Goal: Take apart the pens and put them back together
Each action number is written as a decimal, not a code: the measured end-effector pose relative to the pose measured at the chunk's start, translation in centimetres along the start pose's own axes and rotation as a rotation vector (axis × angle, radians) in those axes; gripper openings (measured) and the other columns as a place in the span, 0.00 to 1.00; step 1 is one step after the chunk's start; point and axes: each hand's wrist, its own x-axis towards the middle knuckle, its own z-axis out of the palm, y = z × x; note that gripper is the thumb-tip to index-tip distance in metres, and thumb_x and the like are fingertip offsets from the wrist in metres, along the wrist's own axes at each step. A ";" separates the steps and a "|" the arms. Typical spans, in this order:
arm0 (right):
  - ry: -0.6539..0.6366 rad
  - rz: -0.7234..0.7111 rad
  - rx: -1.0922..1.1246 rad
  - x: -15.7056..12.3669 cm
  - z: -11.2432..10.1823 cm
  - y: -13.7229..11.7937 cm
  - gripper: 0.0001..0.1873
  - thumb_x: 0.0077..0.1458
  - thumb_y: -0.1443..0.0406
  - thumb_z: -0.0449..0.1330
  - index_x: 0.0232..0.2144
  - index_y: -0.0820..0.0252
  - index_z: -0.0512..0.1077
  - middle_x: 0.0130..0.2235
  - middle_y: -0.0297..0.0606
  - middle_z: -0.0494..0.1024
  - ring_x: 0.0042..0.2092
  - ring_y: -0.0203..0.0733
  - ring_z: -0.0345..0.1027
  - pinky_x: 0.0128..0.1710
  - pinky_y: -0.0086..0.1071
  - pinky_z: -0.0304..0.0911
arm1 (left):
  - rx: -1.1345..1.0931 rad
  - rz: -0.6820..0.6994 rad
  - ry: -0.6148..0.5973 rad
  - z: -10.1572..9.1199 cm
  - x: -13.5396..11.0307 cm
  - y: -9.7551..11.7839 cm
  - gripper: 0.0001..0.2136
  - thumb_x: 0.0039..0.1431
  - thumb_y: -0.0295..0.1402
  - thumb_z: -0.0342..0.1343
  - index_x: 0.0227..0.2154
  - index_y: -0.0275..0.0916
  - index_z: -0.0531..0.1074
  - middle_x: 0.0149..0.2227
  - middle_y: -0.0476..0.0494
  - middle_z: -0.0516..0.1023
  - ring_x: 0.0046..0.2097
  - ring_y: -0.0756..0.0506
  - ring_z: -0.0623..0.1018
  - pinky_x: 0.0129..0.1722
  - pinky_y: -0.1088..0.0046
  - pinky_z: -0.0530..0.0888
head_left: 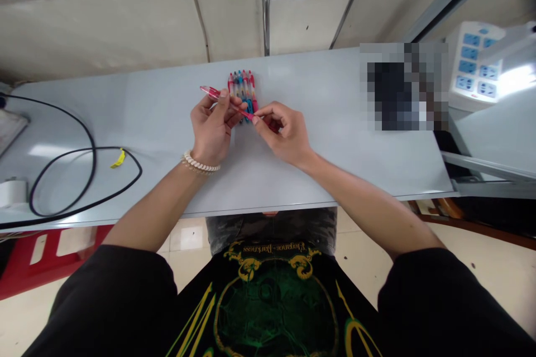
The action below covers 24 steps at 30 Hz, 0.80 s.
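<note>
My left hand (214,125) is closed around a red pen (211,92) with a clear section at its upper left end. The pen slants down to the right, toward my right hand (282,128). There, my right fingertips pinch the pen's thin pink lower end (248,115). A dark red piece shows under my right fingers; its kind is partly hidden. Just beyond both hands, several pens (242,82) with red, teal and blue parts lie side by side on the light grey table (347,122). My left hand covers part of that row.
A black cable (94,148) with a yellow tag (119,158) loops across the table's left side. At the left edge sits a white plug (13,193). A blurred dark object (391,95) lies at the right, near a white power strip (477,64). The wall borders the far edge.
</note>
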 end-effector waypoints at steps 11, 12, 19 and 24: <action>0.003 -0.004 0.020 -0.1 0.1 -0.1 0.17 0.68 0.50 0.63 0.36 0.57 0.74 0.26 0.29 0.72 0.27 0.33 0.61 0.31 0.32 0.59 | 0.016 -0.001 -0.034 -0.3 0.1 -0.1 0.12 0.64 0.45 0.72 0.34 0.46 0.77 0.36 0.48 0.84 0.42 0.44 0.84 0.45 0.63 0.79; 0.005 -0.006 0.020 -0.1 0.1 -0.1 0.17 0.68 0.50 0.63 0.36 0.57 0.74 0.26 0.29 0.72 0.27 0.33 0.61 0.31 0.32 0.59 | 0.021 -0.002 -0.032 -0.3 0.1 -0.1 0.12 0.64 0.45 0.71 0.34 0.46 0.76 0.36 0.48 0.84 0.42 0.44 0.84 0.45 0.63 0.79; -0.002 -0.001 0.017 -0.1 0.0 -0.1 0.19 0.69 0.48 0.64 0.37 0.57 0.73 0.26 0.29 0.73 0.27 0.33 0.61 0.31 0.32 0.59 | -0.004 -0.018 -0.009 0.1 -0.1 0.2 0.10 0.66 0.41 0.70 0.33 0.46 0.77 0.35 0.48 0.83 0.40 0.46 0.83 0.44 0.66 0.80; -0.017 0.008 0.023 -0.1 0.0 -0.2 0.21 0.69 0.46 0.63 0.36 0.57 0.73 0.26 0.29 0.73 0.27 0.33 0.62 0.31 0.32 0.58 | 0.044 -0.022 -0.032 -0.3 0.1 0.0 0.11 0.66 0.44 0.70 0.35 0.47 0.76 0.36 0.48 0.84 0.43 0.44 0.84 0.45 0.64 0.80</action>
